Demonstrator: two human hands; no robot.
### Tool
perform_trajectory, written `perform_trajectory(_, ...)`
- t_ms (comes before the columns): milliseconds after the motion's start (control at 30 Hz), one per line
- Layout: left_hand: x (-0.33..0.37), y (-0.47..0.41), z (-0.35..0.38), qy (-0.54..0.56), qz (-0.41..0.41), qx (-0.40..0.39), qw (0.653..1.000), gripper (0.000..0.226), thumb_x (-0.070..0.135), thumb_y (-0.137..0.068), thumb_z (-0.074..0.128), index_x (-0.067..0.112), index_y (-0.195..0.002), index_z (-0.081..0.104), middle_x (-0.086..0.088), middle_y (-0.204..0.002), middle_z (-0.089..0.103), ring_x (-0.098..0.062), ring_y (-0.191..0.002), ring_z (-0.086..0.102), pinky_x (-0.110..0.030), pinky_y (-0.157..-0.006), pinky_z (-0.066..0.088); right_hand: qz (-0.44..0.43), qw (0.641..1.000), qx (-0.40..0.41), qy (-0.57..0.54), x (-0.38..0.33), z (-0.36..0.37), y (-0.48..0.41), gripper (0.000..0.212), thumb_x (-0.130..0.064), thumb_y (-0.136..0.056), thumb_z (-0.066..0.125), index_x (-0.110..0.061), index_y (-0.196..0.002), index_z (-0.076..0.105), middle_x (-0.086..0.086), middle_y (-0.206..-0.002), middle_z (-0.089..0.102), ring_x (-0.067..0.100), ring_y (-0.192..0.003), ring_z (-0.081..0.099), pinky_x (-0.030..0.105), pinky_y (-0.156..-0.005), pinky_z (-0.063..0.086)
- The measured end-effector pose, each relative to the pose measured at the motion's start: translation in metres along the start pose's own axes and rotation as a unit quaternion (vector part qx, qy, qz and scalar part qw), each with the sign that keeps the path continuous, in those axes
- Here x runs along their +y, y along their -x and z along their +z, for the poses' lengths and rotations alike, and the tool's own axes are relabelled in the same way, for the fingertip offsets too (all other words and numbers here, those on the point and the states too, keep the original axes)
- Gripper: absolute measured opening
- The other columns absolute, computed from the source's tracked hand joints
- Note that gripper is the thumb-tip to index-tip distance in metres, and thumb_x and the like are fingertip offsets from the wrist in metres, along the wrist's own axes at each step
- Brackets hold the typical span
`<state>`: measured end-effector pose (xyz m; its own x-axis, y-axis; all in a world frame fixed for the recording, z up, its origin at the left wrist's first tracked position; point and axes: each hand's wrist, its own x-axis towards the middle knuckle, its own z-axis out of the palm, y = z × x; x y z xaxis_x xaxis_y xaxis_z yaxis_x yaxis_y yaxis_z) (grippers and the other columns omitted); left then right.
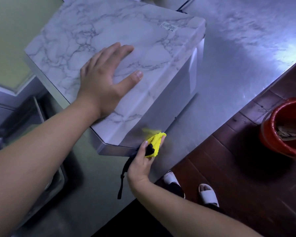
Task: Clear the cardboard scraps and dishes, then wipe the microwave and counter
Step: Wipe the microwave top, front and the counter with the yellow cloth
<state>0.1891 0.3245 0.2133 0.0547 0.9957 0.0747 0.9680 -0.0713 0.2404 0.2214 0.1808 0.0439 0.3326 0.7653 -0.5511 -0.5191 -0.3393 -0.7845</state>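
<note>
The marble-patterned, box-shaped microwave [120, 31] carries one small white rectangular label [169, 26] near the far right corner of its top. The print on the label is too small and blurred to read, and no brand name shows anywhere.

The left hand [106, 76] lies flat on the microwave's top, palm down. Its fingers are straight and held close together, the thumb is spread out to the side, and it grasps nothing.

The right hand [142, 165] is at the microwave's near lower corner. Its fingers and thumb curl round a bunched yellow knitted cloth [156, 142] with a black patch, and the cloth is pressed against the microwave's shiny side face. The cloth's upper edge is blurred. A thin black strap [124, 173] hangs down from this hand, below the microwave's corner.

The microwave stands on a brushed stainless-steel counter [237, 57], which stretches away to the microwave's right. A black cable [183, 7] shows just behind the microwave's far edge.

To the right of the microwave, beyond the counter's edge, a round red bucket [267, 141] with a plastic liner stands on the dark wooden floor [246, 194]. Brown cardboard scraps [285, 132] lie inside the bucket. Nearer than the microwave, beside the counter's edge, the person's feet are in white slippers [208, 194].
</note>
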Motion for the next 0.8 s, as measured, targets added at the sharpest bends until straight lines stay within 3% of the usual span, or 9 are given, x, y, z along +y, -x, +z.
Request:
perform_trajectory(200, -0.001, 0.0, 0.001, 0.011, -0.005, 0.006, 1.0, 0.068, 0.076, -0.078, 0.038, 0.051, -0.14, 0.042, 0.016, -0.158, 0.032, -0.013, -0.147, 0.025, -0.046, -0.119, 0.016, 0.087, 0.986, -0.137, 0.036, -0.002, -0.016, 0.033, 0.065, -0.036, -0.106, 0.043, -0.06, -0.146, -0.001, -0.02, -0.162, 0.017, 0.006, -0.146, 0.03, 0.025, -0.12, 0.019)
perform_trajectory(300, -0.001, 0.001, 0.001, 0.013, -0.008, 0.005, 1.0, 0.069, 0.078, -0.077, 0.038, 0.051, -0.141, 0.041, 0.016, -0.158, 0.031, -0.013, -0.147, 0.024, -0.045, -0.119, 0.015, 0.157, 0.964, -0.207, 0.056, -0.016, -0.046, 0.022, 0.053, -0.04, -0.104, 0.047, -0.055, -0.148, 0.022, -0.019, -0.151, 0.039, 0.006, -0.134, 0.044, 0.032, -0.116, 0.031)
perform_trajectory(367, 0.0, 0.001, 0.001, 0.013, -0.01, 0.002, 1.0, 0.071, 0.079, -0.076, 0.037, 0.052, -0.141, 0.041, 0.016, -0.159, 0.031, -0.012, -0.147, 0.023, -0.043, -0.119, 0.014, 0.234, 0.952, -0.191, 0.052, -0.037, -0.07, 0.004, 0.034, -0.04, -0.099, 0.057, -0.04, -0.133, 0.056, -0.005, -0.129, 0.064, 0.014, -0.109, 0.064, 0.037, -0.094, 0.053)
perform_trajectory(433, -0.001, 0.001, 0.001, 0.008, -0.01, 0.002, 1.0, 0.071, 0.079, -0.076, 0.036, 0.052, -0.141, 0.041, 0.015, -0.158, 0.032, -0.013, -0.147, 0.024, -0.044, -0.119, 0.014, 0.294, 0.944, -0.144, 0.046, -0.064, -0.09, -0.013, 0.022, -0.042, -0.094, 0.062, -0.029, -0.112, 0.066, 0.007, -0.097, 0.071, 0.023, -0.075, 0.069, 0.034, -0.061, 0.056)
perform_trajectory(467, -0.001, 0.0, 0.002, 0.007, -0.009, 0.002, 1.0, 0.07, 0.078, -0.076, 0.037, 0.052, -0.141, 0.041, 0.016, -0.158, 0.032, -0.013, -0.147, 0.024, -0.044, -0.119, 0.014, 0.294, 0.947, -0.121, 0.049, -0.078, -0.096, -0.022, 0.023, -0.044, -0.093, 0.063, -0.027, -0.108, 0.067, 0.01, -0.092, 0.07, 0.025, -0.07, 0.068, 0.035, -0.061, 0.055)
perform_trajectory(567, -0.003, 0.0, 0.003, 0.004, -0.007, 0.005, 1.0, 0.068, 0.079, -0.076, 0.037, 0.054, -0.14, 0.041, 0.017, -0.158, 0.032, -0.012, -0.147, 0.025, -0.042, -0.117, 0.014, 0.16, 0.982, -0.088, 0.047, -0.114, -0.101, -0.038, 0.029, -0.054, -0.089, 0.061, -0.028, -0.101, 0.064, 0.013, -0.092, 0.064, 0.024, -0.082, 0.064, 0.049, -0.082, 0.057)
perform_trajectory(633, -0.003, -0.001, 0.003, 0.004, -0.006, 0.01, 1.0, 0.069, 0.08, -0.075, 0.037, 0.054, -0.139, 0.042, 0.017, -0.157, 0.033, -0.011, -0.146, 0.025, -0.042, -0.117, 0.014, -0.047, 0.985, -0.156, 0.049, -0.133, -0.088, -0.027, 0.032, -0.054, -0.088, 0.055, -0.026, -0.102, 0.058, 0.012, -0.101, 0.055, 0.016, -0.101, 0.052, 0.043, -0.096, 0.047)
perform_trajectory(733, -0.003, -0.002, 0.004, -0.003, -0.01, 0.008, 1.0, 0.074, 0.082, -0.072, 0.035, 0.054, -0.14, 0.042, 0.017, -0.158, 0.033, -0.011, -0.146, 0.026, -0.043, -0.119, 0.015, -0.305, 0.91, -0.267, 0.09, -0.12, -0.054, 0.008, 0.065, -0.039, -0.098, 0.05, -0.02, -0.156, 0.028, -0.019, -0.158, 0.03, 0.011, -0.148, 0.026, 0.035, -0.121, 0.017)
perform_trajectory(800, -0.003, -0.003, 0.003, -0.004, -0.014, 0.009, 1.0, 0.075, 0.083, -0.071, 0.035, 0.054, -0.14, 0.042, 0.017, -0.158, 0.033, -0.011, -0.147, 0.026, -0.043, -0.119, 0.015, -0.426, 0.839, -0.275, 0.197, -0.091, -0.031, 0.028, 0.077, -0.038, -0.094, 0.05, -0.028, -0.159, 0.01, -0.018, -0.166, 0.006, 0.022, -0.155, 0.004, 0.049, -0.123, 0.003)
